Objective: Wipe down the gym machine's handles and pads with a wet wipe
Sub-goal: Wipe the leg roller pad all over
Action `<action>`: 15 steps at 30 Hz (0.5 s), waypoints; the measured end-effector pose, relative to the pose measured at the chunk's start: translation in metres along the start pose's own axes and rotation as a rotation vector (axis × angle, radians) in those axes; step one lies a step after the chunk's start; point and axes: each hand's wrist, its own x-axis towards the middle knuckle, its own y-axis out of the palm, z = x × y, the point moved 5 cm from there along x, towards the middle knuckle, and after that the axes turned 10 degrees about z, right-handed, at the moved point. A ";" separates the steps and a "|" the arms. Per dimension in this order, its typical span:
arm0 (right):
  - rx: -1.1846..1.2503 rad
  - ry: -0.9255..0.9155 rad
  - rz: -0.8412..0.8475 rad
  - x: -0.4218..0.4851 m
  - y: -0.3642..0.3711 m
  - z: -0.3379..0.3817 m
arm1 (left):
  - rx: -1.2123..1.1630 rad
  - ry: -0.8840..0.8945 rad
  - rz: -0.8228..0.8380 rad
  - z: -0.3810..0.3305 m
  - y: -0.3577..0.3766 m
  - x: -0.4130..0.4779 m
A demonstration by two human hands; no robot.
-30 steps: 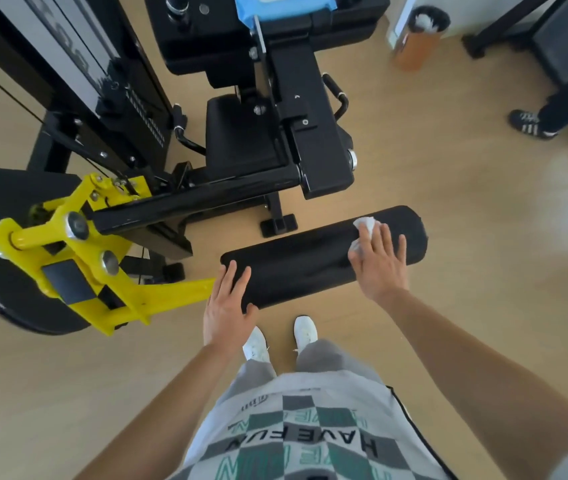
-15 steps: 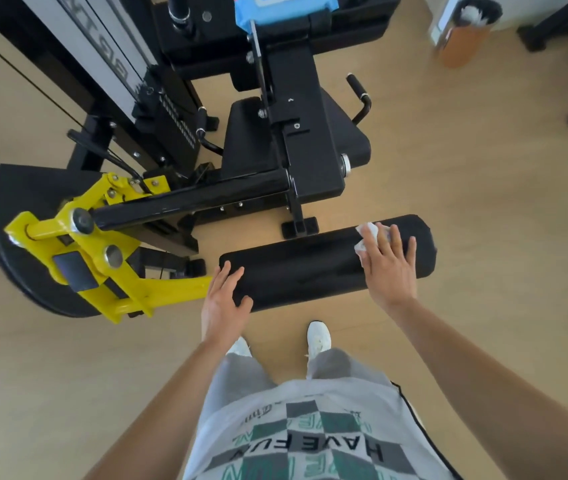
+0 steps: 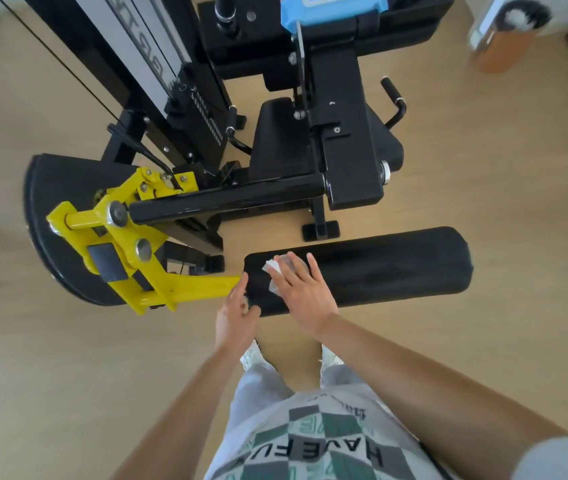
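Note:
A long black roller pad [image 3: 390, 268] lies across the middle of the view, fixed to a yellow lever arm [image 3: 185, 287]. My right hand [image 3: 305, 292] presses a white wet wipe [image 3: 275, 270] flat on the pad's left part, fingers spread over it. My left hand [image 3: 237, 313] cups the pad's left end, next to the yellow arm. The machine's black seat pad [image 3: 279, 140] and two black side handles [image 3: 393, 98] [image 3: 232, 128] are behind. A blue pack of wipes [image 3: 331, 5] rests on the upper pad at the top edge.
The black frame and weight stack [image 3: 157, 74] stand at the upper left, with a curved black cam plate [image 3: 53, 244] at the left. An orange bin [image 3: 504, 39] sits at the top right. Bare wooden floor surrounds the machine; my shoes [image 3: 251, 355] are just below the pad.
My right hand has slid the wipe along the roller pad from its right part to its left part. My left hand has stayed at the pad's left end.

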 end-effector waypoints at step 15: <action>0.026 0.164 -0.061 -0.039 -0.005 -0.080 | -0.017 -0.031 -0.166 -0.012 0.007 -0.003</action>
